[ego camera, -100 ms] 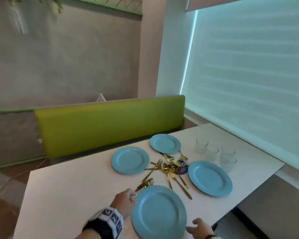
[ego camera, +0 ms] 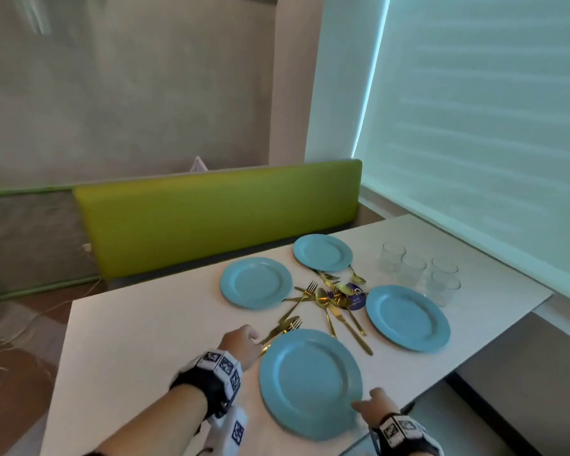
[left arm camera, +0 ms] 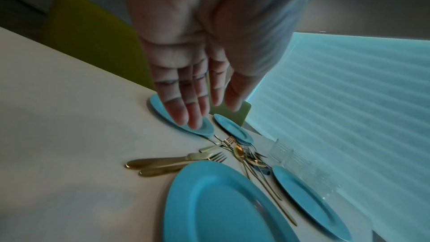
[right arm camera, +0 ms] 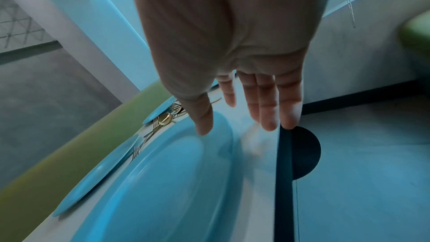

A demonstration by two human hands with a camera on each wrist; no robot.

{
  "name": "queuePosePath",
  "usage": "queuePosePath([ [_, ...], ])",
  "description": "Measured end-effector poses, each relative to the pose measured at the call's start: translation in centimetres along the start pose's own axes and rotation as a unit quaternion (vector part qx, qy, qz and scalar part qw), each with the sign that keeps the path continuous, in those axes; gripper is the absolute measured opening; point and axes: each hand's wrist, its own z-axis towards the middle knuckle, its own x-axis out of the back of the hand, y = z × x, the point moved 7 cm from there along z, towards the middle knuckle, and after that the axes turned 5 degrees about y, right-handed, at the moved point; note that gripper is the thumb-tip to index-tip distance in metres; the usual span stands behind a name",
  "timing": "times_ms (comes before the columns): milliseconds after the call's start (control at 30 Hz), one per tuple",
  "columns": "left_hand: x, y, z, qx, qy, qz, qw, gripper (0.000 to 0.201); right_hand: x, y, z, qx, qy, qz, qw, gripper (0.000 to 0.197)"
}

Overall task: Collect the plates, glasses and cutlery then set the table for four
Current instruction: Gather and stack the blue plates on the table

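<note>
Both hands, left [ego camera: 241, 348] and right [ego camera: 374, 410], have loose, empty fingers beside the near plate [ego camera: 311, 383], likely to line it up with the knife and fork [ego camera: 282, 327].

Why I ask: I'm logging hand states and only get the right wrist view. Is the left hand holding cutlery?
Observer: No. The left hand is open, fingers straight, holding nothing.
Operator: Any cutlery near it?
Observer: A knife and fork lie together left of the near plate, their handles by that hand.
Operator: And the glasses?
Observer: Four glasses stand grouped at the far right of the table, none at a plate yet.
</note>
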Motion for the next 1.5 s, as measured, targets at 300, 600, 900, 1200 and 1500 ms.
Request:
queuePosePath([
  [300, 0.9, -4.3, 2.3, 0.079, -0.029, 0.002, 0.996, 0.032, -5.9, 2.2, 6.5, -0.08, -0.036, 0.157, 0.984, 0.048],
  [600, -1.5, -1.4, 2.8, 0.048, -0.05, 0.064, 0.996, 0.038, -1.1, -2.2, 2.2, -0.016, -0.015, 0.194, 0.981, 0.032],
  [900, -4.7, 6.1, 5.6, 0.044, -0.062, 0.024, 0.997, 0.054, 9.3, -5.3, 3.2, 0.037, -0.047, 0.285, 0.957, 0.028],
  [1200, -11.0, 13.8, 9.3, 0.138, -0.121, -0.301, 0.936, 0.024, 16.0, -3.7, 10.5, 0.011, -0.055, 0.407, 0.912, 0.029],
  [1500, -14.4, 16.7, 12.3, 0.154, -0.07, -0.323, 0.931, 0.024, 18.2, 2.8, 18.3, -0.08, 0.058, 0.28, 0.955, 0.042],
])
